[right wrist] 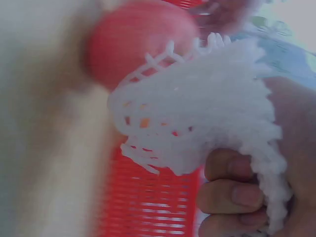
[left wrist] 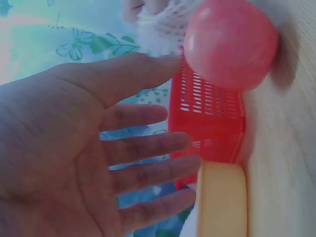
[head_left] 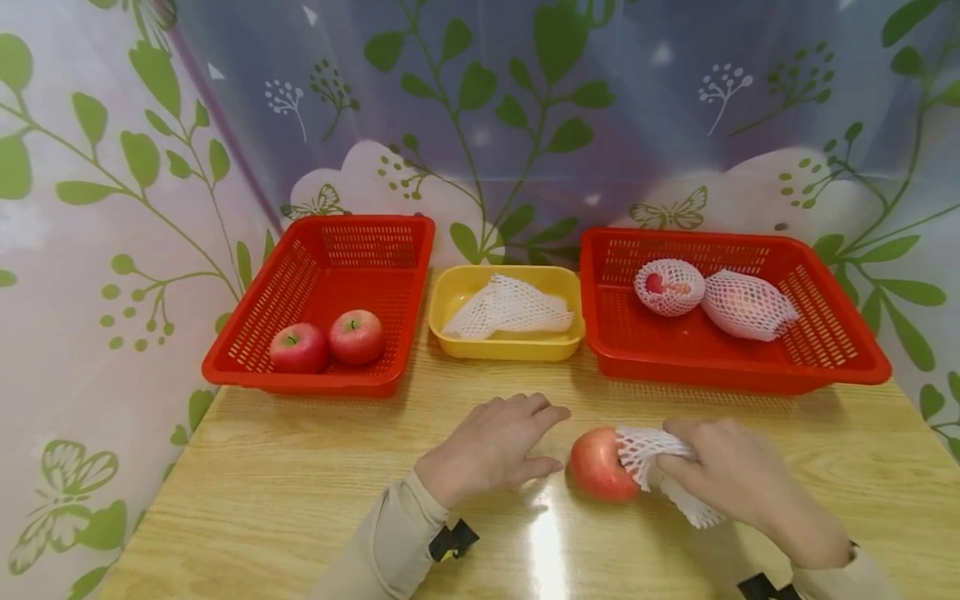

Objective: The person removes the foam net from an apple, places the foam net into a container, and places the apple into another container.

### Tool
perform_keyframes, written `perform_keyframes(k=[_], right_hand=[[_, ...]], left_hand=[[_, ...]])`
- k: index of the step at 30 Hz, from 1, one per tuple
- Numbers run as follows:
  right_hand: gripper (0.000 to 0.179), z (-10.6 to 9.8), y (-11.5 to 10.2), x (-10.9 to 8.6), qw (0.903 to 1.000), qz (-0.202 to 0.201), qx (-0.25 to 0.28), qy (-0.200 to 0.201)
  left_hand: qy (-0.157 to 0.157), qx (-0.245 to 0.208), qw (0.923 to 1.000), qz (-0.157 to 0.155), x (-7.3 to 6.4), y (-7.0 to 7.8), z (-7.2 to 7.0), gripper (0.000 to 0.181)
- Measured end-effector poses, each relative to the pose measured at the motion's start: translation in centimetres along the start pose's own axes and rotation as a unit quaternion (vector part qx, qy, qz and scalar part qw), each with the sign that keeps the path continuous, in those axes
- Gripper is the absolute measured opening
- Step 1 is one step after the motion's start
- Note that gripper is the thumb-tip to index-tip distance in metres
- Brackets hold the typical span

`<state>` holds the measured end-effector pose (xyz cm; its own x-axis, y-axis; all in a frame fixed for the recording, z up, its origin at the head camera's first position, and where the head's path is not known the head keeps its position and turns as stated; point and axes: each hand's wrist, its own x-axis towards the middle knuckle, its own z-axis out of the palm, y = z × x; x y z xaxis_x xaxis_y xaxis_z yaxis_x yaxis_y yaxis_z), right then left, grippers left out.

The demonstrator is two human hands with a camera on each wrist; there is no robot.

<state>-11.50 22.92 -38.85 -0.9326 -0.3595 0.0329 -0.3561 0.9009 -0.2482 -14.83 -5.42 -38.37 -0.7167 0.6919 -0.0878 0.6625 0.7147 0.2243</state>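
In the head view, the apple is resting on the counter between the two hands, its right side sitting against the mouth of a white foam net. The right hand is gripping that net, and a loose end is hanging below the fingers. The left hand is hovering just beside the apple, open, holding nothing. Behind them, three containers are lining the far side: the left basket is holding two bare apples, the yellow tray is carrying crumpled spare nets, and the right basket is holding two netted fruits. A leaf-printed curtain is hanging behind the containers. In the left wrist view, the left hand's fingers are spreading across the scene and partly covering a red basket; the tray is standing below that basket, and the net is showing blurred beside the apple. In the right wrist view, the right hand's fingers are curling round the bunched net, which is hiding part of the blurred apple, while a red basket is showing beyond.
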Motion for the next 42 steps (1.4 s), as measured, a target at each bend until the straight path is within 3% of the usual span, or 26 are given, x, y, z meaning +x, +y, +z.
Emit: perform_keyframes(k=[4,9,14,17,20,22,24,27,29,32,33,34,35,37,38,39,41,42], right_hand=[[0.017,-1.5,-0.9,0.0,0.9981,-0.031,0.008,0.052],[0.013,-1.9,-2.8,0.7,0.9926,-0.082,0.040,0.081],[0.015,-1.4,-3.4,1.1,0.9884,-0.102,0.063,0.093],[0.026,-1.4,-3.6,1.1,0.9874,-0.099,0.080,0.094],[0.040,-1.6,-3.6,1.1,0.9872,-0.087,0.096,0.094],[0.050,-1.7,-3.4,1.0,0.9872,-0.070,0.103,0.100],[0.059,-1.7,-3.1,0.9,0.9872,-0.049,0.103,0.112],[0.065,-1.6,-2.6,0.7,0.9865,-0.023,0.099,0.129],[0.061,-1.4,-2.2,0.5,0.9869,-0.013,0.091,0.133],[0.051,-1.2,-1.8,0.2,0.9870,-0.019,0.078,0.139],[0.048,-1.1,-1.7,0.1,0.9870,-0.022,0.074,0.141],[0.045,-1.0,-1.7,0.1,0.9868,-0.026,0.069,0.144],[0.043,-0.8,-1.6,0.0,0.9863,-0.031,0.065,0.148],[0.039,-0.6,-1.5,-0.2,0.9851,-0.042,0.058,0.156],[0.038,-0.5,-1.4,-0.3,0.9845,-0.046,0.054,0.160],[0.038,-0.4,-1.3,-0.3,0.9837,-0.051,0.053,0.164],[0.036,-0.3,-1.1,-0.4,0.9825,-0.057,0.047,0.171],[0.035,-0.3,-0.9,-0.5,0.9821,-0.056,0.046,0.174]], left_hand=[[0.069,-0.048,0.9954,0.046,0.2,0.4,-0.5,0.059],[0.118,-0.153,0.9750,0.110,0.8,1.3,-0.7,0.066],[0.143,-0.181,0.9640,0.133,1.3,2.0,-0.4,0.056],[0.183,-0.209,0.9499,0.143,1.6,1.9,-0.1,0.038],[0.234,-0.220,0.9358,0.146,1.7,1.2,-0.5,0.031],[0.272,-0.202,0.9300,0.142,1.8,0.3,-1.3,0.031],[0.315,-0.161,0.9280,0.118,1.9,-0.9,-2.3,0.029],[0.380,-0.076,0.9205,0.051,2.3,-3.1,-3.7,0.027],[0.403,-0.019,0.9151,0.001,3.1,-4.4,-4.1,0.027],[0.423,0.062,0.9027,-0.046,5.4,-6.6,-3.3,0.027],[0.423,0.085,0.9005,-0.056,6.4,-7.4,-2.7,0.025],[0.409,0.097,0.9049,-0.069,7.3,-8.1,-2.0,0.024],[0.380,0.099,0.9159,-0.085,8.1,-8.8,-1.3,0.024],[0.289,0.076,0.9477,-0.112,9.4,-10.0,-0.1,0.025],[0.228,0.053,0.9635,-0.130,9.7,-10.4,0.2,0.026],[0.167,0.025,0.9746,-0.147,9.9,-10.7,0.4,0.028],[0.069,-0.030,0.9819,-0.174,10.2,-11.0,0.3,0.034],[0.044,-0.048,0.9824,-0.175,10.3,-11.0,0.2,0.039]])
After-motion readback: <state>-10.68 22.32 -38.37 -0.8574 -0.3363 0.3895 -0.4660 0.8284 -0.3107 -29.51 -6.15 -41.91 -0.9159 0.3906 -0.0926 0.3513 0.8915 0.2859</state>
